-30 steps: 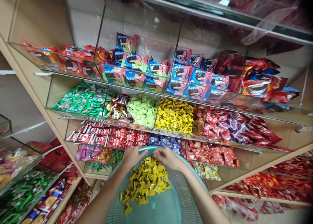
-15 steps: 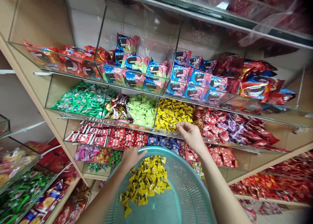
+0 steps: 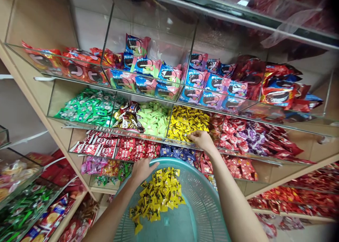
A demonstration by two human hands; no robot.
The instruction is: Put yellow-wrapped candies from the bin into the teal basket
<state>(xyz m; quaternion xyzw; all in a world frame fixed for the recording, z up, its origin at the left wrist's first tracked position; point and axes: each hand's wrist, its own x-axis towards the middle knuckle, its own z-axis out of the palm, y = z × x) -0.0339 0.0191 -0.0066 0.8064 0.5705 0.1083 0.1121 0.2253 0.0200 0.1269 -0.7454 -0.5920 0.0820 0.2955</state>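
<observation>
My left hand (image 3: 143, 170) is closed over the far rim of a round teal plastic basket (image 3: 205, 192), its thumb along the inside. A heap of yellow-wrapped candies (image 3: 161, 194) lies in the basket, towards its left and far side. Beyond the rim, my right hand (image 3: 202, 139) reaches to the shelf bin of yellow-wrapped candies (image 3: 188, 120). Its fingertips are drawn together at the bin's front right part, against the candies there. Whatever is between those fingertips is too small or hidden to make out.
Clear dividers split the shelves. Light green candies (image 3: 155, 118) and green packets (image 3: 87, 106) lie left of the yellow bin, red and purple candies (image 3: 245, 136) right. A clear shelf front (image 3: 148, 81) holding cookie packs overhangs above. Red packets (image 3: 134, 148) fill the tier below.
My right hand has moved slightly left and down, closer to the yellow candies at the bin's front. The left hand still grips the basket, and the heap inside looks the same.
</observation>
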